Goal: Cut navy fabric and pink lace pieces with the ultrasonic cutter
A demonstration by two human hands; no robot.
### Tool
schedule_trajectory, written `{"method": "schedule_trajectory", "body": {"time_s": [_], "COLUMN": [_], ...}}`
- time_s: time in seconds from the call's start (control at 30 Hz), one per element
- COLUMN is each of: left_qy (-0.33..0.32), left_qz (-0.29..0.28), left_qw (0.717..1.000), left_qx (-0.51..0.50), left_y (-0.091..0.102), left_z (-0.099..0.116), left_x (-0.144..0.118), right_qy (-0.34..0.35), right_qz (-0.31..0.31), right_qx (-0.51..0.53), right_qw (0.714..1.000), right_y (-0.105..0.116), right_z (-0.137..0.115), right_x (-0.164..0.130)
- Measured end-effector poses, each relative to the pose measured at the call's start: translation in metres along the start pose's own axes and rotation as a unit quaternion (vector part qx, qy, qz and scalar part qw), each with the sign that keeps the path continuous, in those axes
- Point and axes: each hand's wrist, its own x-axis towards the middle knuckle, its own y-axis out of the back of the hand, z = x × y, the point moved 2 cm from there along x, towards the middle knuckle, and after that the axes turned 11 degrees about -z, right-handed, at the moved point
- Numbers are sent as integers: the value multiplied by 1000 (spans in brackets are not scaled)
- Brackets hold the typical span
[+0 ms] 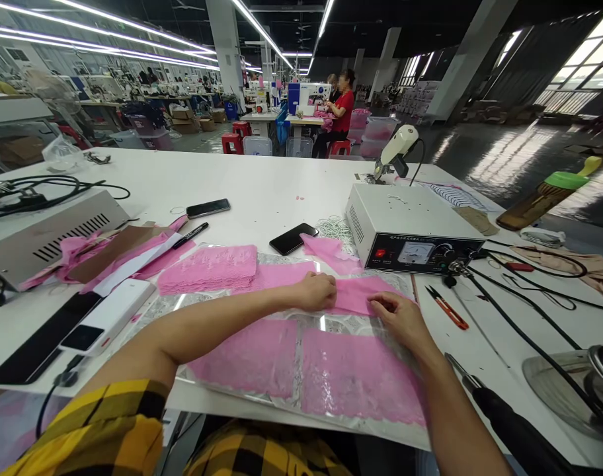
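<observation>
A pink fabric strip [354, 292] lies on the tabletop [252, 182], back from the middle of its near edge, long axis roughly parallel to that edge. The left hand [319, 291] rests at the strip's left part, fingers curled; the right hand [398, 317], thumb and forefinger nearly meeting, lies at its near right side. Whether either grip pinches cloth cannot be told.

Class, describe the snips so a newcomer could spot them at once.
On the white table, find the box with the dial. The snips lie in front of it, beside the right hand. Orange handles set them apart from the black-handled tool nearby.
</observation>
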Motion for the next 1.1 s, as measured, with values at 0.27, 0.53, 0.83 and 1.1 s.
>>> {"method": "schedule_trajectory", "body": {"time_s": [0.27, 0.53, 0.83, 1.1], "left_qy": [-12, -38, -96, -79], "left_qz": [1, 50, 33, 44], "left_qw": [997, 992, 994, 996], "left_qx": [-79, -108, -50, 15], "left_y": [31, 49, -46, -76], "left_z": [-4, 11, 54, 65], "left_x": [-2, -30, -94, -106], "right_qy": [78, 83, 303, 299], "right_qz": [-9, 77, 35, -13], "right_qx": [-62, -165, -239, -229], "right_qw": [995, 980, 922, 926], "right_y": [-2, 17, 8, 3], "right_z": [-15, -10, -30, -28], "right_x": [-7, -17, -126, -149]}}
